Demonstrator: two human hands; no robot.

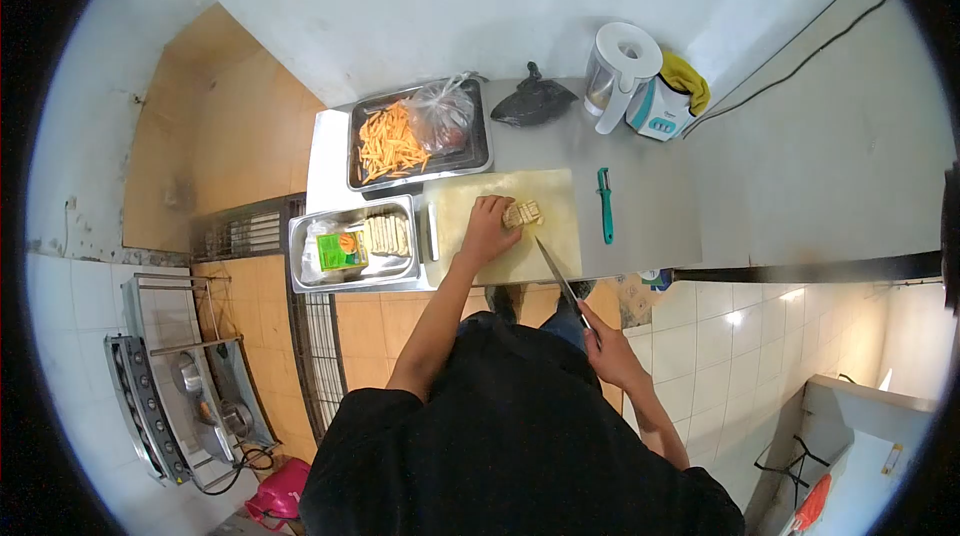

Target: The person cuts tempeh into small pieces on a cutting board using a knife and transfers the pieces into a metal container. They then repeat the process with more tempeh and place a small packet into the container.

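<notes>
Closest to the body, the right hand point(608, 344) was closed tight round the handle of a knife point(556, 268), out past the near edge of the steel counter point(650, 216), with the blade angled up over the near right corner of the cutting board point(450, 206). Further in, the left hand point(487, 228) lay on the board, its fingers curled against a pale sliced block point(523, 213) near the board's far edge, pinning it in place. A green peeler point(605, 206) lay just right of the board. At the counter's left edge a small steel tray point(300, 271) held a green packet point(341, 250) and pale slices point(388, 234). Beyond it a larger tray point(487, 126) carried orange strips point(385, 143) and a plastic bag point(442, 116). Along the far edge sat a black bag point(533, 101), a blender jug point(620, 71) and a yellow cloth point(688, 79).
</notes>
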